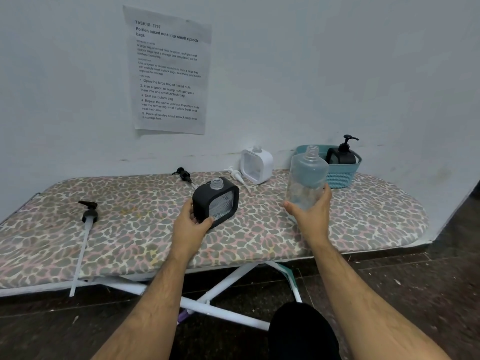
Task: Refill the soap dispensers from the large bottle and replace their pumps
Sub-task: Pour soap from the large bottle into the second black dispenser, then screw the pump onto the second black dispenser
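Both forearms reach in from the bottom edge to the board (130,245). Left hand (191,224) grips the black dispenser (215,201) at its near lower corner, fingers curled round the edge; the dispenser stands tilted back, its open neck (217,183) pointing up and slightly away. Right hand (313,211) wraps the base of the big bottle (306,178), held upright and clear of the board, mouth open at the top. The bottle lies to the right of the dispenser, apart from it, its mouth higher than the neck, so the pour likely means tipping the bottle's long axis leftward over that neck. Three loose pumps lie on the board: a long one (87,229) far left, a black one (184,175) and a white one (237,176) behind.
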### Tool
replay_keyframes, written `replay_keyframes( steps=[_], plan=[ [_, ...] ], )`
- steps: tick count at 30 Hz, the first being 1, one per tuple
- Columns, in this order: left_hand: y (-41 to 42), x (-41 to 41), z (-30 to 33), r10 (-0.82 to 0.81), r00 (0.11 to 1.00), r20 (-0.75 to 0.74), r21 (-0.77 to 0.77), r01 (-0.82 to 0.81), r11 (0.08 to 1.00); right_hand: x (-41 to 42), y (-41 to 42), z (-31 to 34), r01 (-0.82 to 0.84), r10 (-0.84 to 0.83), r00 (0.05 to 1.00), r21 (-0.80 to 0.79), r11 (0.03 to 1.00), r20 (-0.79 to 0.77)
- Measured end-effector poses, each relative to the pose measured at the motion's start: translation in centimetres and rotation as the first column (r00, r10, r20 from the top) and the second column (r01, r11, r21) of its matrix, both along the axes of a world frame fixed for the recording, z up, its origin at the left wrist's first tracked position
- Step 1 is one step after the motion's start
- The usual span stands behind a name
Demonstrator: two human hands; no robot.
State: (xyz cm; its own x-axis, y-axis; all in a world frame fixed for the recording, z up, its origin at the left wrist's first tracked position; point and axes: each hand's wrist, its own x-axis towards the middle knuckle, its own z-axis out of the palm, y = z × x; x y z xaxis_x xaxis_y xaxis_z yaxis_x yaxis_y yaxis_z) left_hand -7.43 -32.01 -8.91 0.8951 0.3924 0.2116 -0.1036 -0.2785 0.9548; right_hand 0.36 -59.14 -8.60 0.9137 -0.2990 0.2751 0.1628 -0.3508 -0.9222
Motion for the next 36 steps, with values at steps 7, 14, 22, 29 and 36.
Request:
replay_keyframes(
  steps=[7,14,22,29,36],
  plan=[
    [-0.1,-0.1,0.1,-0.003,1.0,0.001,-0.006,0.003,1.0,-3.2,2.4,0.3,0.303,-0.236,0.932,-0.236,0.923,0.275],
    [-0.2,-0.3,0.4,0.049,0.998,0.047,0.098,-0.054,0.994,-4.9,6.0,0.3,0.161,-0.042,0.935,-0.317,0.935,0.351],
    [-0.2,-0.5,0.7,0.111,0.994,0.014,-0.05,-0.111,0.993,-4.5,9.6,1.4,-0.299,0.333,0.93,-0.21,0.931,0.153],
    [-0.1,-0.2,0.4,0.103,0.994,0.04,-0.061,-0.101,0.993,-1.7,12.7,2.1,-0.454,0.498,0.863,0.301,0.838,-0.085],
    [0.1,0.1,0.2,0.083,0.996,0.041,-0.086,-0.079,0.993,-0.9,14.9,1.7,-0.482,0.521,0.849,0.277,0.831,-0.085]
  ],
)
